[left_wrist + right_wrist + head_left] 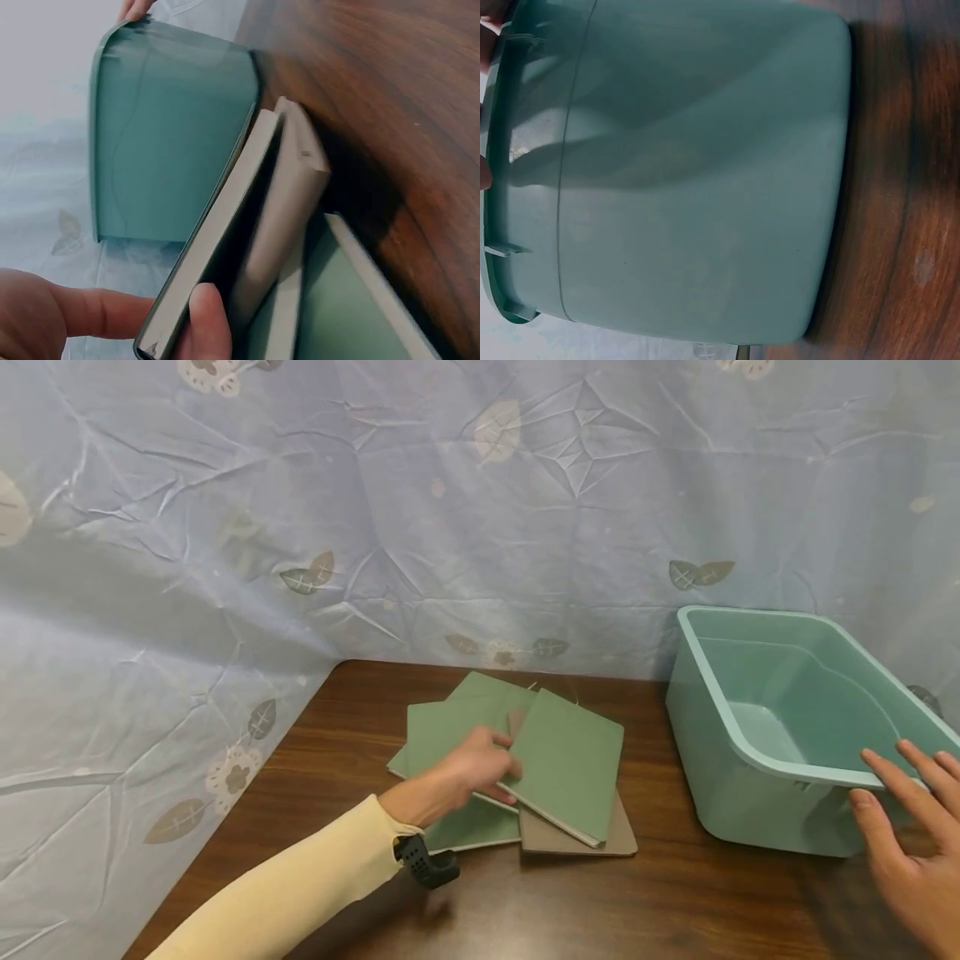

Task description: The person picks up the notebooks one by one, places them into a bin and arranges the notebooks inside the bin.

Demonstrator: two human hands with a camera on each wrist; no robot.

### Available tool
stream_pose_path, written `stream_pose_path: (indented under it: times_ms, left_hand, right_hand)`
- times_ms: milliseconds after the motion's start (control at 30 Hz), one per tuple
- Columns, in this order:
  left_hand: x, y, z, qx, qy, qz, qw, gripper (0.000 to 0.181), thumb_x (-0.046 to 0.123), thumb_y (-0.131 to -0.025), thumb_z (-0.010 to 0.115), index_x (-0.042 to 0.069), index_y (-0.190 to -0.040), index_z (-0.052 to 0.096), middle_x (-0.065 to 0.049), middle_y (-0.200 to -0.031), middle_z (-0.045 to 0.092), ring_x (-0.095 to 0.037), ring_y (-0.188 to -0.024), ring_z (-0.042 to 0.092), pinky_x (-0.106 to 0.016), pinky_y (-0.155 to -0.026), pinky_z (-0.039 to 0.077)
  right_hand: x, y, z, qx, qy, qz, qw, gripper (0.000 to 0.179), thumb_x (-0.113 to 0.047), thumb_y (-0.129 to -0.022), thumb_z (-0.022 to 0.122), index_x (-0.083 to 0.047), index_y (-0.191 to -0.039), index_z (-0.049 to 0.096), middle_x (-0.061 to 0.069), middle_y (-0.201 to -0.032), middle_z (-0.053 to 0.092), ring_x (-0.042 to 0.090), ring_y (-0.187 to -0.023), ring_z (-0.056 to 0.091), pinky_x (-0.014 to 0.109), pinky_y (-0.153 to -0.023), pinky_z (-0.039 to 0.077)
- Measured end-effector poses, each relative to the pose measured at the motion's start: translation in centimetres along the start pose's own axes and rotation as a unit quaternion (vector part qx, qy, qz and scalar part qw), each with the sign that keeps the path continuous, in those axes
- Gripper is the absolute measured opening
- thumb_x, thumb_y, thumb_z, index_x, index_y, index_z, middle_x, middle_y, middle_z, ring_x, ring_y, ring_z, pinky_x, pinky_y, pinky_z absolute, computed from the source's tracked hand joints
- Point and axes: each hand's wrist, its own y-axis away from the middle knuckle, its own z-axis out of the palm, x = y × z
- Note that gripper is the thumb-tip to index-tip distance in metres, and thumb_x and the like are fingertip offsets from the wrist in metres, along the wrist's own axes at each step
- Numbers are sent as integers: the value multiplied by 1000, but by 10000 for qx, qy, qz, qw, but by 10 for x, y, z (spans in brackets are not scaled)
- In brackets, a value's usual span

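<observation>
My left hand pinches the left edge of a green notebook lying topmost and slanted on a loose pile. In the left wrist view, its thumb and a finger are on either side of that notebook's pale page block. Under it is a brown notebook, its spine angled up in the left wrist view. Several more green notebooks fan out to the left, partly covered by my hand and forearm. My right hand, fingers extended, is at the near rim of a green plastic bin.
The bin stands upright to the right of the pile on a dark wooden table. A pale patterned cloth hangs behind the table and along its left side. A black band is on my left wrist.
</observation>
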Motion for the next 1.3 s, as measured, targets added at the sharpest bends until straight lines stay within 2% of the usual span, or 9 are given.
stream_pose_path:
  times_ms: [133, 233, 300, 367, 567, 767, 1000, 1167, 1300]
  left_hand:
    - [4, -1, -2, -110, 302, 10, 9995, 68, -11, -80, 58, -14, -144, 36, -27, -154, 33, -30, -87, 67, -37, -66, 63]
    - [4, -1, -2, -282, 538, -46, 9981, 70, -12, -78, 57, -15, -144, 35, -26, -118, 58, -10, -54, 48, -40, -69, 63]
    - [2, 0, -3, -421, 690, -71, 9967, 71, -12, -78, 55, -15, -145, 33, -17, -96, 55, -8, -45, 32, -43, -72, 63]
    - [1, 0, -3, -442, 696, -81, 9966, 71, -12, -77, 54, -14, -145, 34, -11, -88, 50, -6, -45, 31, -43, -75, 63]
    - [-4, -1, -3, -230, 582, 9, 9980, 70, -11, -74, 55, -15, -142, 39, -21, -126, 51, -4, -48, 32, -26, -68, 57]
    - [0, 3, -5, -251, 879, 140, 9957, 76, -12, -75, 53, -14, -147, 28, -19, -124, 43, -6, -50, 27, -22, -57, 43]
    - [10, 9, -7, -180, 1375, 311, 9898, 69, -15, -78, 51, -14, -143, 28, -5, -85, 42, -6, -52, 29, -40, -76, 62]
    - [20, 12, -5, -87, 1940, 412, 9801, 75, -17, -78, 50, -11, -148, 25, -16, -112, 44, -6, -51, 27, -50, -75, 62]
    - [29, 14, -4, -35, 2264, 569, 9724, 78, -17, -77, 48, -7, -151, 24, -26, -147, 28, -6, -50, 26, -53, -77, 61]
  right_hand:
    - [1, -1, 1, 119, -5, -55, 9999, 44, -36, -97, 62, -8, -131, 64, 19, -149, 47, 34, -149, 28, 51, -125, 14]
    - [4, -1, 2, 263, -45, -190, 9995, 45, -38, -98, 61, -7, -129, 65, 18, -146, 50, 33, -148, 31, 47, -125, 16]
    - [5, -1, 3, 341, -61, -279, 9990, 44, -38, -98, 61, -6, -127, 65, 19, -144, 51, 34, -147, 32, 46, -125, 17]
    - [6, 0, 3, 382, -55, -245, 9990, 43, -37, -97, 62, -6, -127, 65, 19, -144, 52, 34, -146, 33, 44, -125, 18]
    - [4, 3, 2, 389, 22, 94, 9992, 41, -33, -96, 64, -8, -129, 64, 13, -147, 50, 28, -148, 32, 42, -125, 18]
    - [5, 0, 2, 391, 16, -94, 9992, 40, -32, -97, 64, -10, -129, 65, 18, -145, 51, 32, -147, 33, 45, -125, 19]
    - [6, 0, 5, 451, -188, -309, 9983, 43, -35, -98, 61, -3, -125, 65, 14, -144, 52, 33, -146, 34, 41, -125, 19]
    - [4, 1, 5, 375, 23, 120, 9992, 41, -30, -98, 63, -3, -128, 65, 14, -146, 51, 27, -147, 32, 41, -125, 19]
    - [5, 3, 5, 390, 104, 187, 9990, 39, -29, -97, 63, -4, -127, 66, 14, -145, 52, 27, -147, 34, 41, -125, 20]
